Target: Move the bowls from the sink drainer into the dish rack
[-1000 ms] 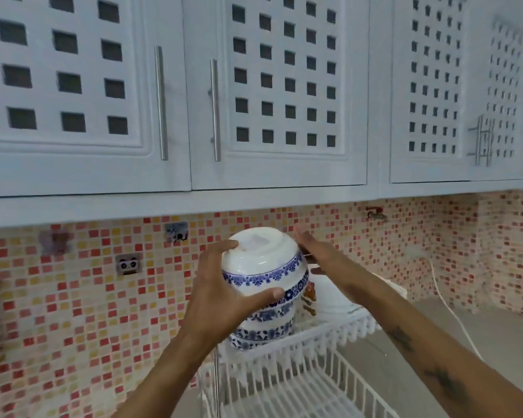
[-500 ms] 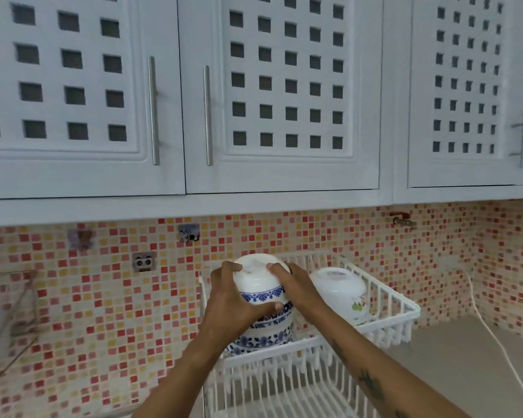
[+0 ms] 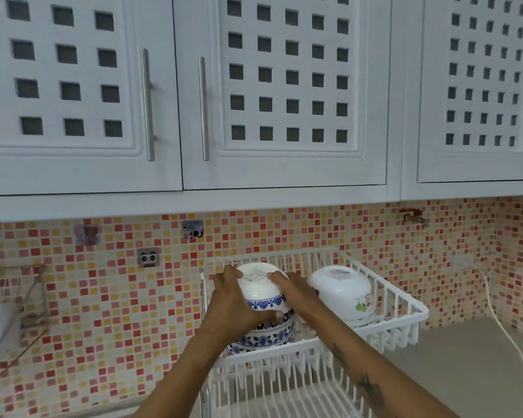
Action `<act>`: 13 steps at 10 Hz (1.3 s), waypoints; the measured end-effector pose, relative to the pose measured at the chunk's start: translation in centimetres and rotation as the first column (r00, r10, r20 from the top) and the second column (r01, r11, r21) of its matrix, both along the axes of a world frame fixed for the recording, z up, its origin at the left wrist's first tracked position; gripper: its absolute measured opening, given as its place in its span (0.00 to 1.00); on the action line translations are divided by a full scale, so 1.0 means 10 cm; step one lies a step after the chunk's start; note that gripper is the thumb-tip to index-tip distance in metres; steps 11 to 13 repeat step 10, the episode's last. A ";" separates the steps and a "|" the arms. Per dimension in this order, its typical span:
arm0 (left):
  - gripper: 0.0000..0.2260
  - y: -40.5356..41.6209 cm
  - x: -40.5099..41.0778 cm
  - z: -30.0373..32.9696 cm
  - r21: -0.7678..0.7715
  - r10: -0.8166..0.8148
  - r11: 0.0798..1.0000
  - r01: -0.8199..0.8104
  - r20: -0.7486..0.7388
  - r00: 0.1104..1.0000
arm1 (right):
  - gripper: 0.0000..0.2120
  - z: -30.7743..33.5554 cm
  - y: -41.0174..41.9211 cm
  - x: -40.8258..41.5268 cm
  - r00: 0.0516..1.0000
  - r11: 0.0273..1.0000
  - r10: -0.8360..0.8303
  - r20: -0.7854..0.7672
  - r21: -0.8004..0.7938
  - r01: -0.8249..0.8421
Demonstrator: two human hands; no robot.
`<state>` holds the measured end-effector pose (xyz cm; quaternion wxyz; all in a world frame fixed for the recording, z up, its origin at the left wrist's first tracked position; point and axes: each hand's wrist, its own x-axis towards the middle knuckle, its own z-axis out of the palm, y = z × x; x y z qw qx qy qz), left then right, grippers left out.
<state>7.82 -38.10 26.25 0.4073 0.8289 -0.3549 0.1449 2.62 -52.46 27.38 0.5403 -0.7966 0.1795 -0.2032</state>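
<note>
Blue-patterned bowls [image 3: 261, 324] sit stacked at the dish rack's [image 3: 405, 309] left edge, both hands [image 3: 236, 300] gripping them; sink drainer unseen.

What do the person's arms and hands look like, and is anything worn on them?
Both forearms are bare: no sleeves, gloves, watch or rings show. The right forearm bears dark tattoos, one nearer the wrist, one nearer the elbow. The left hand and right hand are unmarked.

bowl stack [image 3: 266, 333] in rack [image 3: 405, 300], lone bowl [image 3: 341, 289] right
</note>
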 end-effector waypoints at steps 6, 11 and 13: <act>0.55 0.13 -0.02 0.03 0.181 0.009 0.983 -0.002 -0.036 0.999 | 0.26 -0.03 0.10 -0.07 0.975 0.883 -0.131 0.181 -0.427 0.198; 0.37 1.30 -0.20 0.18 0.177 0.057 0.983 -0.043 -0.075 0.996 | 0.22 -0.05 0.53 -0.44 0.975 0.740 -0.082 0.209 -0.642 0.199; 0.37 1.30 -0.20 0.18 0.177 0.057 0.983 -0.043 -0.075 0.996 | 0.22 -0.05 0.53 -0.44 0.975 0.740 -0.082 0.209 -0.642 0.199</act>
